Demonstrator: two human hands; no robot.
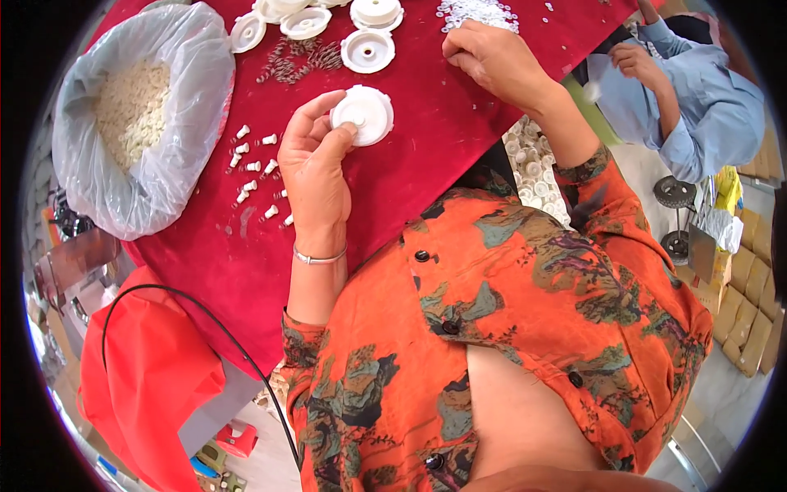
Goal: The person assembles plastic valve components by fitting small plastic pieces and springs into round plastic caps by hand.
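A round white plastic disc (369,115) with small tabs on its rim is pinched between the thumb and fingers of my left hand (318,156), above the red cloth. My right hand (494,66) is at the edge of a heap of tiny white washers (479,13), its thumb and fingertips closed together; anything between them is too small to make out. Small white pegs, several with springs on them (256,166), lie scattered left of my left hand. Beyond the held disc are a pile of metal springs (297,61) and another white disc (368,51), lying flat.
A clear plastic bag (193,156) of small cream-coloured pieces (135,111) stands on the left. More white discs (283,18) lie at the far edge. Below the table at right is a mass of white parts (533,160). A person in blue (697,98) sits at right.
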